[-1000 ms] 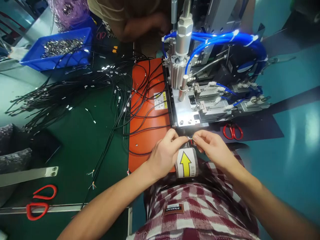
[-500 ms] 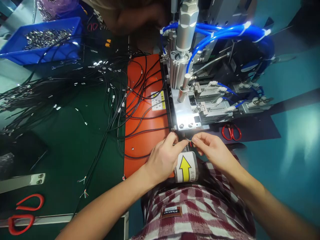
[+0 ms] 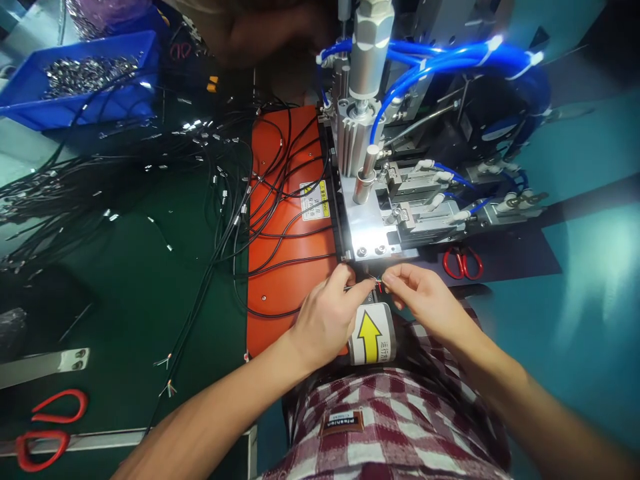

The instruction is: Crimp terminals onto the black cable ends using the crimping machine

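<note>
Nearest the camera, a label with a yellow arrow (image 3: 371, 333) lies just below the work; above it, the left hand (image 3: 325, 313) has thumb and forefinger pinched together at a small bundle of fine wires (image 3: 379, 285), and the right hand (image 3: 425, 293) grips the same bundle between its fingertips from the other side. Risk, judged: a strand may slip or splay, since the hold is by the tips alone and the wires are very thin; uneven pull between the hands might bend or nick one. Appearance: short, slender, one strand red and pointing downward, the others paler or dark; their ends are too small to resolve. The bundle sits in the gap between the hands, just in front of the metal machine (image 3: 367, 223), so a knuckle or wire could catch its front edge if lifted carelessly. To the left, black cables (image 3: 287, 235) loop across the orange plate (image 3: 283, 287); their crossing runs could snag and tug. Farther off, a blue tray (image 3: 90, 110) holds many small metallic pieces, and a co-worker's arm (image 3: 280, 33) is dimly visible.
</note>
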Motion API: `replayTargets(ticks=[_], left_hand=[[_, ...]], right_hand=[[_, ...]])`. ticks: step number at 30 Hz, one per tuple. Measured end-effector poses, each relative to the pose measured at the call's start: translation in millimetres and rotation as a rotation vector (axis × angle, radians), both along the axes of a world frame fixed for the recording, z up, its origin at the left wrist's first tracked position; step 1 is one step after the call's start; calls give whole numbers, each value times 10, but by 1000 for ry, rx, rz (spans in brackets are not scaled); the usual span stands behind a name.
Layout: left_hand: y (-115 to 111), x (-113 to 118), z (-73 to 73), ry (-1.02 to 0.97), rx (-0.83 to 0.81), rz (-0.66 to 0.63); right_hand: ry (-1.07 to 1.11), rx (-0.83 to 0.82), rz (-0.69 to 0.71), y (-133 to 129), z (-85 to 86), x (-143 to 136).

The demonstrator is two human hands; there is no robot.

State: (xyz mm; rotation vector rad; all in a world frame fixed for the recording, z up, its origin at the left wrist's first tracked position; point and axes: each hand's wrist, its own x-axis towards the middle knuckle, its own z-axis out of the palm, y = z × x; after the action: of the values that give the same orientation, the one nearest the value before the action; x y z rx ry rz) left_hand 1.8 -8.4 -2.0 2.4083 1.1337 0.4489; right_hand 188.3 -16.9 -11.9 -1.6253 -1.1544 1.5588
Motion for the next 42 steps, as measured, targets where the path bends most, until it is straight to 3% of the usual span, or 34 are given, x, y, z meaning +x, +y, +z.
replayTargets(ticks=[14, 25, 33, 38, 42], left_hand=[[-12, 22, 10, 24, -29, 6], [-17, 23, -2, 5, -30, 9], [-3, 41, 40, 42, -3, -4], [-8, 72, 66, 119, 42, -17], [-16, 63, 41, 65, 14, -7]], right_hand=[[-131, 51, -10, -43, -34, -16], [-45, 151, -111, -156, -166, -66], [-56, 72, -120, -138, -115, -102], [-243, 148, -105, -135, -104, -120], [-98, 35, -67, -98, -89, -67]])
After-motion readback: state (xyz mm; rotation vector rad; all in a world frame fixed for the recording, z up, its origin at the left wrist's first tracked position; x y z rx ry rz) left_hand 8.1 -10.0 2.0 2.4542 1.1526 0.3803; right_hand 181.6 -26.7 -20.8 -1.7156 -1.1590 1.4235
